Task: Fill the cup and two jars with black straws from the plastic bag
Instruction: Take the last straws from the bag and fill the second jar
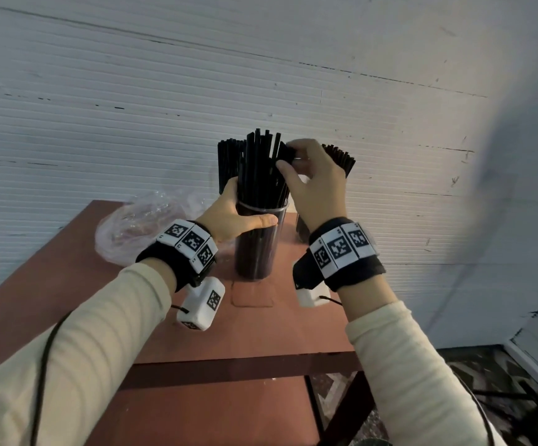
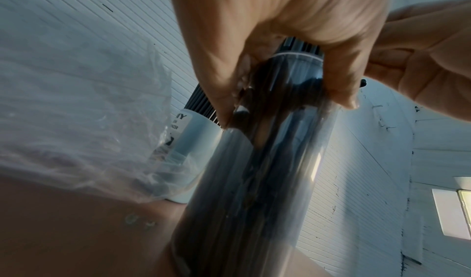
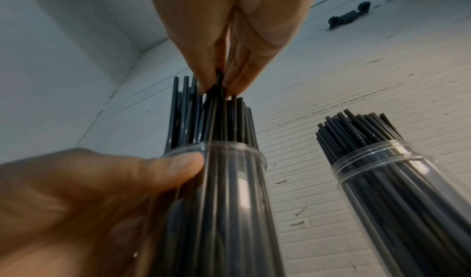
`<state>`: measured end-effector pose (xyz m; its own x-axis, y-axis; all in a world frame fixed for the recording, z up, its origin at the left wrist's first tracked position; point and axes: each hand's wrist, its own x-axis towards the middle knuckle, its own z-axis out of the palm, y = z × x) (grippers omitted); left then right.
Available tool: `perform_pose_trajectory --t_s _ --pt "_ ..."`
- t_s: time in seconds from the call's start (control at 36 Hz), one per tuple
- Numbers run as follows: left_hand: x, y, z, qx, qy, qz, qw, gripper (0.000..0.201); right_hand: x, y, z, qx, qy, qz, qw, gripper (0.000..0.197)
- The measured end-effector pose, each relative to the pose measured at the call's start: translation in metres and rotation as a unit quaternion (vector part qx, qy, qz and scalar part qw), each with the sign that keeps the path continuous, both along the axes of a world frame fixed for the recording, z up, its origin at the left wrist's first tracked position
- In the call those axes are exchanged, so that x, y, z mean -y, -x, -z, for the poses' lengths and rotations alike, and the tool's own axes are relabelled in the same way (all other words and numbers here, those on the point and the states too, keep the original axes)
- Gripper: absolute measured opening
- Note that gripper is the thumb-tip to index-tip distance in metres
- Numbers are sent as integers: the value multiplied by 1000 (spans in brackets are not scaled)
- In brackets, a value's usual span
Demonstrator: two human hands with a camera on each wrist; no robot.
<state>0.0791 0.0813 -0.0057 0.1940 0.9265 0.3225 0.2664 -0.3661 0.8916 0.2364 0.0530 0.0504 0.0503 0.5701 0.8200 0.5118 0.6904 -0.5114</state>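
A clear jar [image 1: 254, 246] packed with black straws [image 1: 258, 169] stands on the red-brown table [image 1: 261, 333]. My left hand [image 1: 246, 212] grips it just below the rim, thumb in front. My right hand [image 1: 285, 156] pinches the tops of a few straws sticking out of this jar; the right wrist view shows its fingertips [image 3: 234, 83] closed on them. A second clear jar [image 3: 397, 180], full of straws, stands to the right, mostly hidden by my right hand in the head view. A white cup [image 2: 196, 140] holding straws stands behind the held jar.
The crumpled clear plastic bag [image 1: 139, 223] lies at the table's back left; no straws show in it. A white ribbed wall [image 1: 261, 75] rises right behind the table. The table's near edge [image 1: 245, 358] runs below my wrists, with floor at lower right.
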Motion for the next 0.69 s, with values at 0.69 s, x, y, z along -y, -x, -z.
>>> perform_pose_trajectory --t_s 0.69 --pt "0 0 0 -5 1 2 1000 91 -3 2 -2 76 -53 17 996 16"
